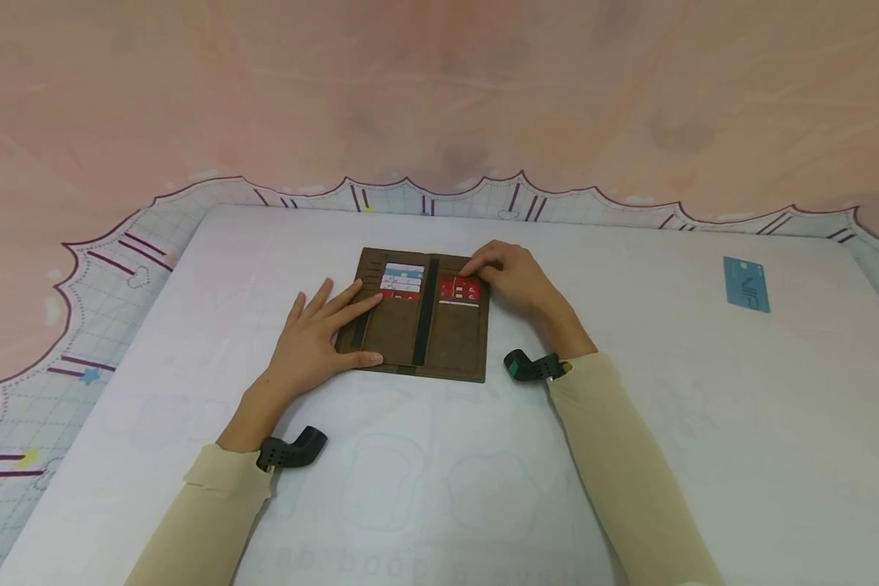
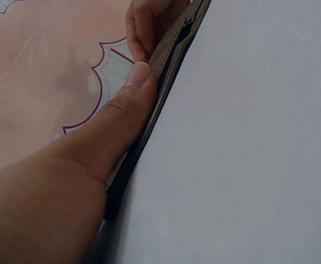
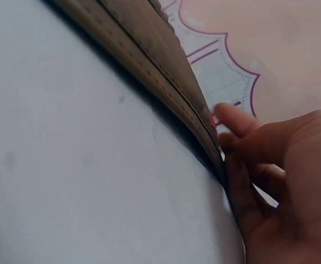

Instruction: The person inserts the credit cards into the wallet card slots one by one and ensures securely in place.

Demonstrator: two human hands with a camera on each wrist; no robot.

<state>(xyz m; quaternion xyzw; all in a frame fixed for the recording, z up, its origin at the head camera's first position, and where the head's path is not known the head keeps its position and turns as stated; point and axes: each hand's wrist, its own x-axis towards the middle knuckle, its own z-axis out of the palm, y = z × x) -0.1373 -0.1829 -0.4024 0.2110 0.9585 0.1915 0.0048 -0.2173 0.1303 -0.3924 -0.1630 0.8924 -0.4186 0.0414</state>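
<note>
A brown wallet (image 1: 454, 342) lies unfolded on the white tabletop, a dark band along its middle. Several cards (image 1: 403, 278), white, blue and red, show in its left half. In the right half sits a red card (image 1: 460, 290) with white marks, above a thin white edge. My left hand (image 1: 311, 338) rests with fingers spread on the wallet's left side; its thumb presses the near edge in the left wrist view. The thumb and index finger of my right hand (image 1: 513, 277) pinch the upper part of the red card. In the right wrist view, the wallet's edge (image 3: 144, 71) hides most of that card.
A blue card (image 1: 746, 284) marked VIP lies apart on the right side of the white tabletop (image 1: 630, 488). Behind the table hangs a pinkish cloth (image 1: 439, 98) with a scalloped, patterned border. Each wrist wears a black camera mount (image 1: 293, 448).
</note>
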